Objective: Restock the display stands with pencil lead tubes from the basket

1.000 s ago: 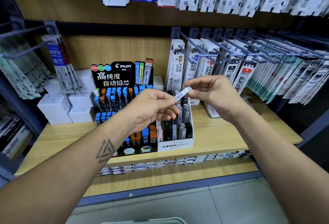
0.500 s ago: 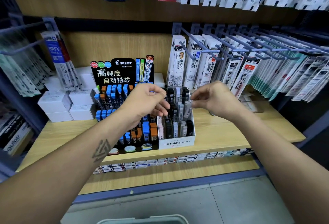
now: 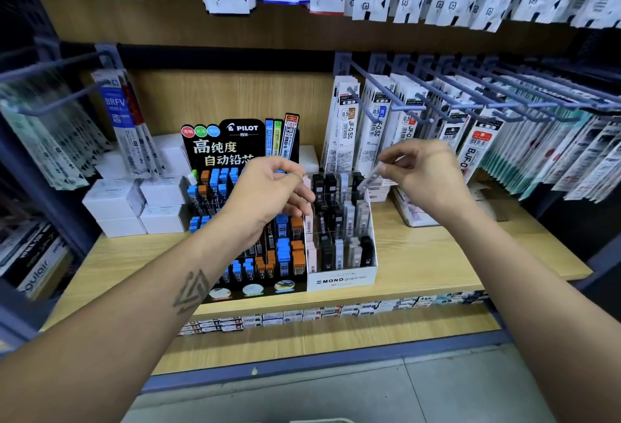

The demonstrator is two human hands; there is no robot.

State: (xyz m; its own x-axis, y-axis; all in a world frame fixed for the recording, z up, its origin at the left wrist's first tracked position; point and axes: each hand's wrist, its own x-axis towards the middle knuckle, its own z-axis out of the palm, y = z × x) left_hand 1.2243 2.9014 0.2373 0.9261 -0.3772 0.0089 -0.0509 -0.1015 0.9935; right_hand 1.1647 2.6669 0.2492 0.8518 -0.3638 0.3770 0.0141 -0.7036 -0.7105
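At the far left, white boxes (image 3: 114, 202) are stacked on the wooden shelf (image 3: 437, 254), touching the black PILOT display stand (image 3: 248, 207) with its rows of blue- and orange-capped tubes. The left hand (image 3: 268, 194) hovers over that stand's right half, its fingers (image 3: 302, 195) loosely curled and holding nothing that shows. Flush against the stand's right side sits the white MONO display box (image 3: 341, 279), filled with black, grey and pale tubes — its rear row meets hanging refill packs (image 3: 346, 127). Bare shelf lies open right of the box, out to the front edge. The right hand (image 3: 426, 180) pinches a pencil lead tube (image 3: 369, 179) between thumb and fingertips — a slim, pale, translucent stick, tilted, its lower end just above the box's back right corner. Blue peg hooks (image 3: 470, 93) jut forward overhead.
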